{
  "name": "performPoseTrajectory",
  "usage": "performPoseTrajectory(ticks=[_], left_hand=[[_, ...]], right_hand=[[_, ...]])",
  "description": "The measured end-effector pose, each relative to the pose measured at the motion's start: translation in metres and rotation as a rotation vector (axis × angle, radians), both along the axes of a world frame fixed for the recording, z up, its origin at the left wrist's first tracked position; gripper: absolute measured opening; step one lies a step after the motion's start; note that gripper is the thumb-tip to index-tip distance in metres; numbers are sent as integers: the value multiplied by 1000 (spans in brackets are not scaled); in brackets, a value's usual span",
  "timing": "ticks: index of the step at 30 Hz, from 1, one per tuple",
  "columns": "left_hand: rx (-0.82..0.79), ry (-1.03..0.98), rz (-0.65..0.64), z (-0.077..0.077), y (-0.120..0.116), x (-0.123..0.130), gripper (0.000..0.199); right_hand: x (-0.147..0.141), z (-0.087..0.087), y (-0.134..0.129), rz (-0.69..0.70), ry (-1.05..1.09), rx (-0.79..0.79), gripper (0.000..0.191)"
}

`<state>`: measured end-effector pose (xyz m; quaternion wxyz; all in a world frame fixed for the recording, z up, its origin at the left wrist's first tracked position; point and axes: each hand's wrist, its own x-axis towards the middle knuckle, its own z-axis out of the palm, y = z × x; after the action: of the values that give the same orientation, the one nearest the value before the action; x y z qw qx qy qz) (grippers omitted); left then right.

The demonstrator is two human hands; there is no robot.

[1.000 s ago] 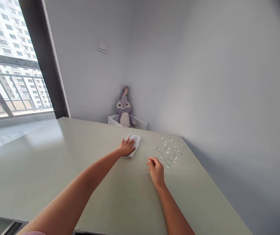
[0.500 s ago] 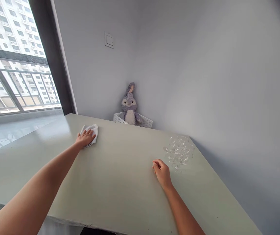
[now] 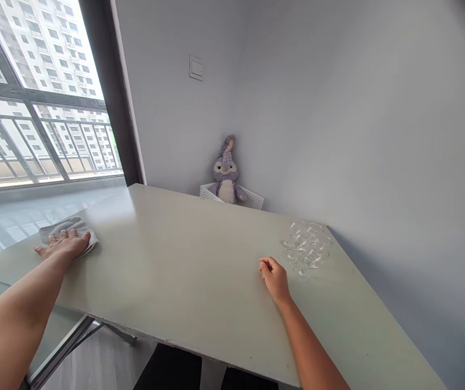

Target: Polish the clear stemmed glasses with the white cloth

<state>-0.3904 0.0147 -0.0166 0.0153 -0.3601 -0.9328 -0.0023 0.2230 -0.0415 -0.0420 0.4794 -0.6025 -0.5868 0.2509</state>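
Note:
My left hand (image 3: 65,245) lies flat with spread fingers on a folded grey-white cloth (image 3: 53,228), near the table's left edge. The palm covers part of the cloth. Loosely curled, my right hand (image 3: 275,276) rests on the pale green table (image 3: 200,260); nothing shows in its fingers. Just beyond and to the right of it is a cluster of several clear stemmed glasses (image 3: 308,244). They overlap, so single glasses are hard to tell apart. My right hand appears close to the nearest glass foot but apart from it.
Behind the far table edge, a purple plush toy (image 3: 226,170) sits in a white perforated basket (image 3: 254,201). A grey wall (image 3: 358,135) borders the right side. A window with railings (image 3: 73,141) is at left. Dark seats (image 3: 173,368) are below the front edge.
My left hand has slid the cloth leftward across the table, toward its left edge. My right hand stays curled near the glasses. The camera view has turned slightly left.

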Motion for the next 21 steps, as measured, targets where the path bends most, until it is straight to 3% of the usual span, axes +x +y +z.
performPoseTrajectory(ticks=[4,9,13,17,21], left_hand=[[-9,-30,23,3,-7,19,61],[20,-60,-209,10,-3,88,65],[42,-62,-446,-1,15,161,63],[71,-74,-748,-12,33,250,61],[76,-111,-1043,-20,30,343,58]], right_hand=[[-5,5,0,-1,-25,20,24],[-11,8,0,42,-70,55,24],[-13,5,0,69,-100,79,24],[-9,3,1,45,-118,102,24],[-2,3,0,7,-132,103,24]])
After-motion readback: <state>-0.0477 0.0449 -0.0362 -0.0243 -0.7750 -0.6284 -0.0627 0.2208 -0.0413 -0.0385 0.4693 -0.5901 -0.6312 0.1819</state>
